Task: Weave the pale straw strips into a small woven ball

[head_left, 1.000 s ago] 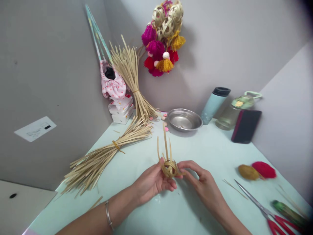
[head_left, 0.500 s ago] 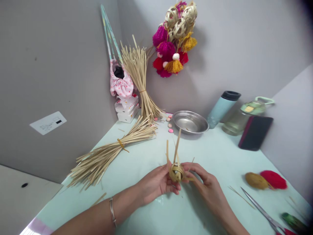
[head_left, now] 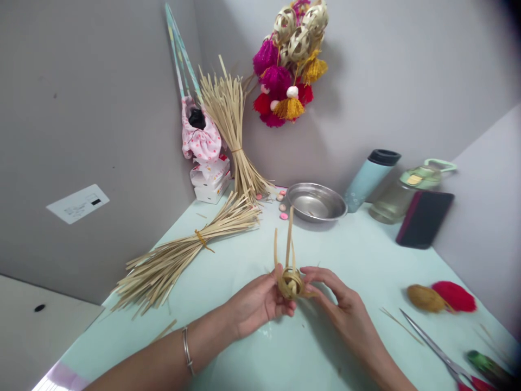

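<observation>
Fingers (head_left: 284, 310) of the left hand (head_left: 254, 304) curl closed around the small woven ball (head_left: 290, 283) just above the worktop (head_left: 358, 255); the right hand (head_left: 345, 317) pinches its side. A firm, gentle grip should keep the upright strips (head_left: 288, 239) from slipping.

The woven ball (head_left: 290, 283) is turned slightly. Its loose strips (head_left: 288, 239) are now held closer together and more upright.
</observation>
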Motion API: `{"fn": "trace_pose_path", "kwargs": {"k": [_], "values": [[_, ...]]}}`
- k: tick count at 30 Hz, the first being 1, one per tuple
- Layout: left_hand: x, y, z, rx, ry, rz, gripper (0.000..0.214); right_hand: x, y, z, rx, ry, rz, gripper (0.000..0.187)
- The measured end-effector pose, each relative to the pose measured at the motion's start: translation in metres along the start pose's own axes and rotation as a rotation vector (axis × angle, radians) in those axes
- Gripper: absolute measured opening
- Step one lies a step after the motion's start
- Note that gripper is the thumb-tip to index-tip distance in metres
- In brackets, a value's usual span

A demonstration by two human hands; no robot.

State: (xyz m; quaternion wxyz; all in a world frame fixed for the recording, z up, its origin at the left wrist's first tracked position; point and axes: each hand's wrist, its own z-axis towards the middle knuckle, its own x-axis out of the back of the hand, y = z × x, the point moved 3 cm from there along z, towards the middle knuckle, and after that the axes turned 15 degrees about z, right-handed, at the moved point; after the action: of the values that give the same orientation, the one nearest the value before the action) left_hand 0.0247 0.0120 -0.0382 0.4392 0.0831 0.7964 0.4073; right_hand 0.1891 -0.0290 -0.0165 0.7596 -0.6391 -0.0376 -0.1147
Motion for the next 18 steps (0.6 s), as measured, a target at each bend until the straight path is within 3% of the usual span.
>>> {"fn": "trace_pose_path", "kwargs": {"k": [3, 6, 12, 18], "values": [[0.001, 0.001, -0.001, -0.029, 0.051, -0.041, 0.038, 0.003, 0.004, -0.001, -0.079, 0.097, -0.010, 0.030], [0.002, 0.001, -0.002, -0.048, 0.076, -0.088, 0.034, 0.002, 0.003, -0.001, -0.097, 0.098, 0.021, 0.030], [0.006, 0.000, 0.000, -0.045, 0.107, -0.124, 0.034, 0.000, -0.013, -0.006, 0.009, 0.150, -0.014, 0.019], [0.003, 0.004, -0.001, 0.001, 0.032, -0.097, 0.044, -0.008, -0.023, -0.011, 0.094, 0.126, -0.020, 0.011]]}}
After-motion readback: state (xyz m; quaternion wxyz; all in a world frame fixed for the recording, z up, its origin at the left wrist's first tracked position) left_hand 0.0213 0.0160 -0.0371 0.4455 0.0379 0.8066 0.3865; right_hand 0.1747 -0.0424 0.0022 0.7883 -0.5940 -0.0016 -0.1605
